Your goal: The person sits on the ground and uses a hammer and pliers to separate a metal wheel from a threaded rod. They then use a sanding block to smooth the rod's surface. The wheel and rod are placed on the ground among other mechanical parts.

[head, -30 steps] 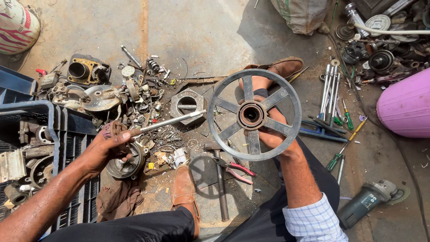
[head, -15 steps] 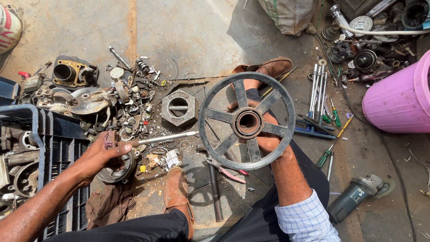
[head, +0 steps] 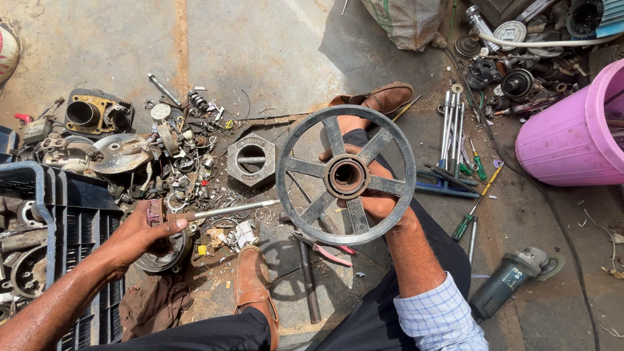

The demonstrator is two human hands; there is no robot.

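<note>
I sit in an open-air repair workshop, working on the bare concrete floor (head: 260, 45) in sunlight. Greasy engine parts (head: 104, 140) and loose bolts and springs (head: 195, 162) lie scattered beside me, with a dark crate (head: 71, 221) of more metal pieces. A row of wrenches (head: 453, 123) and screwdrivers (head: 478, 201) lies on the ground, an angle grinder (head: 510, 279) near my knee. A pink bucket (head: 572, 140), a sack (head: 406, 19) and more machine scrap (head: 520, 71) crowd the edge. I hold a spoked pulley wheel (head: 346, 175).
</note>
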